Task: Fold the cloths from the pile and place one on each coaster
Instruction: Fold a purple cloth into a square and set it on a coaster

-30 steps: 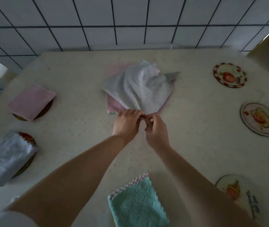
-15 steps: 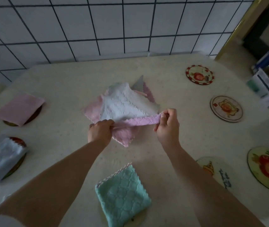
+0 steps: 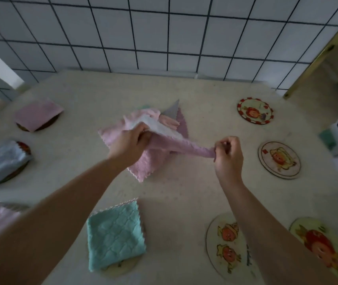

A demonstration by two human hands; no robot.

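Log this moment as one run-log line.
left hand: grips pink cloth | right hand: pinches its corner | pile: remains | bare coasters: four in view | stage: pulling cloth off pile

A pink cloth (image 3: pixel 176 145) stretches taut above the rumpled pile (image 3: pixel 143 140), four bare coasters (image 3: pixel 255 110) to its right.

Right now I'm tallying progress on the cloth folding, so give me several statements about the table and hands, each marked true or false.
1. Both hands grip the same pink cloth. True: left hand, right hand.
2. A folded teal cloth lies nearest the person. True.
3. Every coaster carries a cloth. False: the red-rimmed coaster and others on the right are bare.
4. The pile is gone. False: cloths remain under the lifted one.
5. A folded pink cloth covers a far-left coaster. True.
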